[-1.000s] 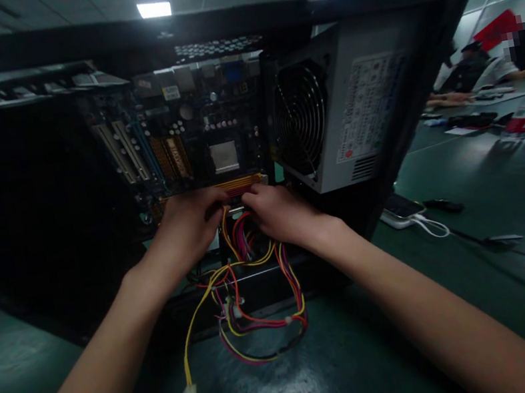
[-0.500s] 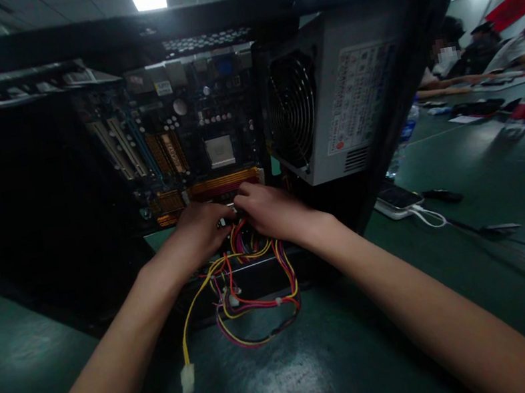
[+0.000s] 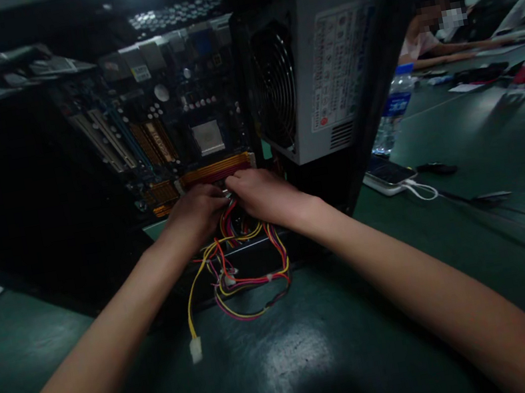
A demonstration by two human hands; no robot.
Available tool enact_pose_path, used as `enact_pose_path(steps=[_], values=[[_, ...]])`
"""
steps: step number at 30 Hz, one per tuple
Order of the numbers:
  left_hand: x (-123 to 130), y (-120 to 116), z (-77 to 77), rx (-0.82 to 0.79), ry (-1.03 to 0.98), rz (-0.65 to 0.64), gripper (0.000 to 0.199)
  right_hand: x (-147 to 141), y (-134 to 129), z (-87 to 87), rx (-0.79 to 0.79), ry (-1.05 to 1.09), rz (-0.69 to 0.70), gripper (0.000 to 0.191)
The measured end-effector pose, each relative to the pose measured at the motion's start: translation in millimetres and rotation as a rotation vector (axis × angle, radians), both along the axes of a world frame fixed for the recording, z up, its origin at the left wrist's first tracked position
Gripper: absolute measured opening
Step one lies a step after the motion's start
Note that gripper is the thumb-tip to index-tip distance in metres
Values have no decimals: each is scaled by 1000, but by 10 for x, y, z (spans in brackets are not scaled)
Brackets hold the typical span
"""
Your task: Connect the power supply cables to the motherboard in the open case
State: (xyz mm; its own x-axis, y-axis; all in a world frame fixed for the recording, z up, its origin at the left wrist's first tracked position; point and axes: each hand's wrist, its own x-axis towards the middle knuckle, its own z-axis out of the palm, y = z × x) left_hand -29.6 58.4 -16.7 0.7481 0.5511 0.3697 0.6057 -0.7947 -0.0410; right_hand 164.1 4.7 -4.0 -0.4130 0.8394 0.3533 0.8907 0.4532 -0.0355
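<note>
An opened black computer case (image 3: 282,250) stands in front of me, with the motherboard (image 3: 177,113) showing inside. My left hand (image 3: 200,211) and my right hand (image 3: 261,190) meet at the board's lower edge, just under the orange memory slots (image 3: 217,168). Both are closed, fingertips pinched together on the upper end of a bundle of power cables (image 3: 229,216). Whatever sits at the cable end is hidden by my fingers. More coloured wires loop over the case edge, and a white connector (image 3: 196,349) dangles on yellow wires at the left.
The grey power supply (image 3: 317,78) with its fan is at the upper right of the case. Right of the case are a water bottle (image 3: 394,109), a phone (image 3: 390,172) and a white cable (image 3: 421,189) on the green surface (image 3: 429,248). A person (image 3: 440,23) sits farther back.
The view has shifted, so the case appears higher and farther left. My hands keep their pinch at the board's lower edge, and the dangling connector has swung slightly.
</note>
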Motion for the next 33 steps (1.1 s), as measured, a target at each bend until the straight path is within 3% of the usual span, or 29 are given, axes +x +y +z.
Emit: enact_pose_path(steps=[4,12,18,21,26,33], values=[[16,21,-10,18,4,-4,28,2,1,3,-8,25,5,33],[37,-79,21,47,57,151,29,-3,34,-22,-23,20,20,35],[23,-103,-3,-123,68,144,25,4,49,-53,-8,5,38,30],[36,-144,19,-72,44,209,26,5,43,-56,1,-7,9,29],[85,-237,110,29,212,265,30,4,51,-60,-52,-18,-13,30],[117,-354,192,-8,178,318,34,8,85,-85,-124,-53,-30,29]])
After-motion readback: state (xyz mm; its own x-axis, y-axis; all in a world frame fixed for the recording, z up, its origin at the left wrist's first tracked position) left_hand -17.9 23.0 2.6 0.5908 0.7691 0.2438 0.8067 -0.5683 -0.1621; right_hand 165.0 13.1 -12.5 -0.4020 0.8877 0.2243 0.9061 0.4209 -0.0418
